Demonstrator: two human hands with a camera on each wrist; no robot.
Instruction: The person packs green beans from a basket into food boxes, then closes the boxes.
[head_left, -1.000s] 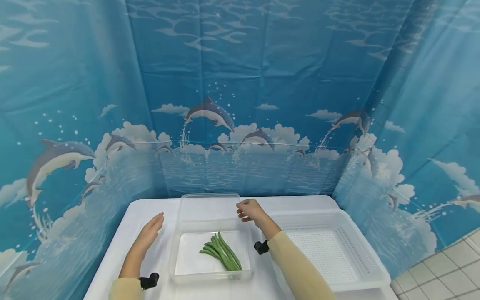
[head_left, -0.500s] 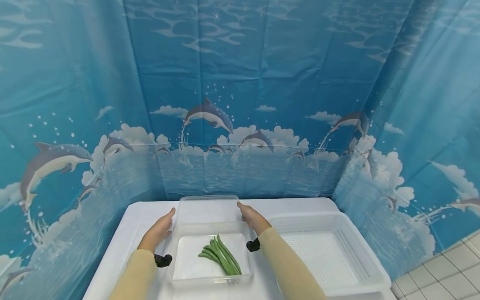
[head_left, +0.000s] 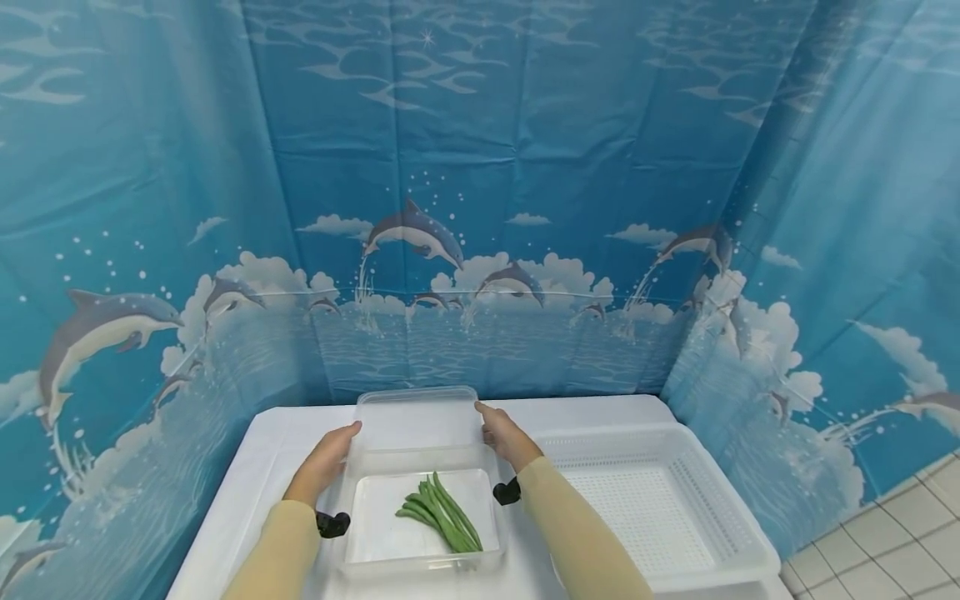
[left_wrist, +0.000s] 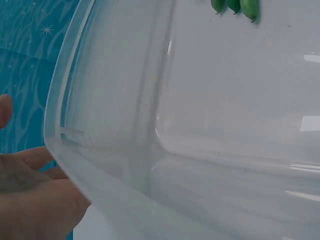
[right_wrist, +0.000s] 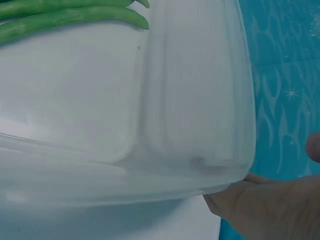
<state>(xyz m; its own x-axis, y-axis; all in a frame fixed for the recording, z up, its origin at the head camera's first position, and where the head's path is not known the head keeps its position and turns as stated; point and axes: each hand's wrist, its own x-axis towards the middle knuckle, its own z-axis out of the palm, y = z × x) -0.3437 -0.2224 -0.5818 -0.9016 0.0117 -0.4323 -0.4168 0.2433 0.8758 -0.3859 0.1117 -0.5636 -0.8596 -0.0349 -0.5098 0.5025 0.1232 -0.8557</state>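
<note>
A clear plastic lid lies behind a clear rectangular box in the head view. My left hand holds the lid's left edge, its thumb along the top. On the right edge, my right hand has a similar hold. Inside the box lies a small bunch of green beans, toward the right. The left wrist view shows my left fingers partly hidden behind the box corner. Likewise, the box covers the fingertips of my right hand in the right wrist view.
To the right on the white table stands a white perforated basket, partly behind my right sleeve. A blue dolphin-print curtain hangs round the table's back and sides. White floor tiles show at lower right.
My left hand has moved right to the lid's left edge. My right hand has settled at the right edge with its thumb up. The lid's far edge appears slightly higher.
</note>
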